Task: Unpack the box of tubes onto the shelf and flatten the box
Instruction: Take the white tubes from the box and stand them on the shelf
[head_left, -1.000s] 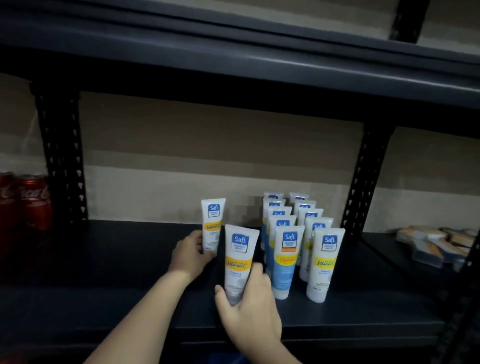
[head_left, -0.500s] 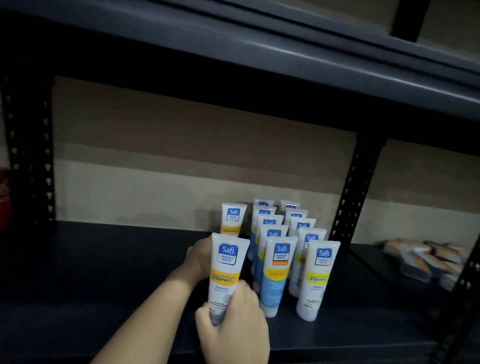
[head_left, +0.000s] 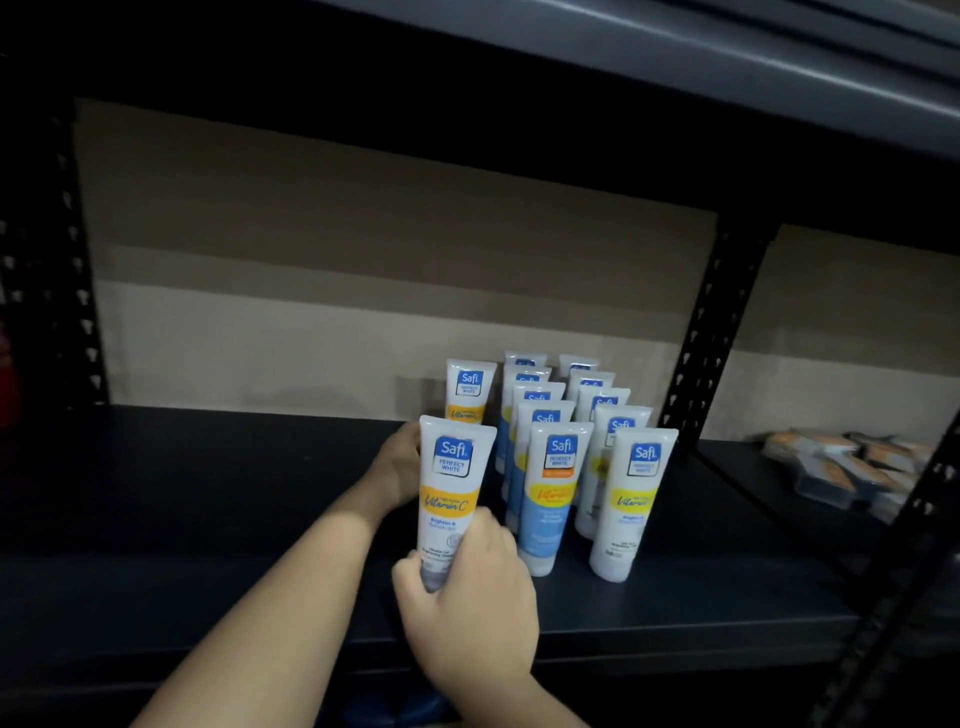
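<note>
Several white Safi tubes (head_left: 631, 499) stand cap-down in two rows on the dark shelf (head_left: 208, 519). My right hand (head_left: 472, 597) grips the lower end of a yellow-banded tube (head_left: 449, 493), upright just left of the front row. My left hand (head_left: 397, 467) reaches behind that tube and holds a second yellow-banded tube (head_left: 467, 389) standing further back, left of the rows. Its fingers are hidden behind the front tube. No box is in view.
A perforated black upright (head_left: 701, 338) stands right of the rows. Flat orange-and-clear packets (head_left: 841, 467) lie on the shelf section beyond it. Another upright (head_left: 67, 260) is at the left, with something red (head_left: 5, 374) at the frame edge. The upper shelf beam (head_left: 623, 57) hangs overhead.
Both hands have carried their tubes rightward, close beside the two rows. The view has shifted, so the red cans at the left have almost left the frame.
</note>
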